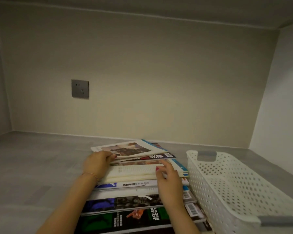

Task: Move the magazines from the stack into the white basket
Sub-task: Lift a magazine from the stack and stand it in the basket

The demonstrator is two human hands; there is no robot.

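Nearest the camera, our two forearms are reaching forward over a fanned stack of magazines (135, 188) lying on the grey tabletop (32, 166). We are noting the green-covered issue (125, 220) at the near end, with further issues overlapping away from us. Our right hand (167, 179) is resting on the stack with fingers extended and relaxed, pressing lightly on an open cream page (134, 169); it is gripping nothing. Our left hand (98, 162), bracelet at the wrist, is curling its fingers around the left edge of the top magazines (130, 148) at the far end and appears to be raising them slightly.

Just beside the stack on the right, the white basket (235, 183) is lying perforated and, so far as we are seeing, holding no magazines. Beyond, a wall socket (80, 88) is sitting on the back wall.

We are judging this to be the first pickup, with no transfer yet done. The next move is calling for a firm two-handed hold on the loose top issues, a lift clear, and a carry rightward over the basket rim.
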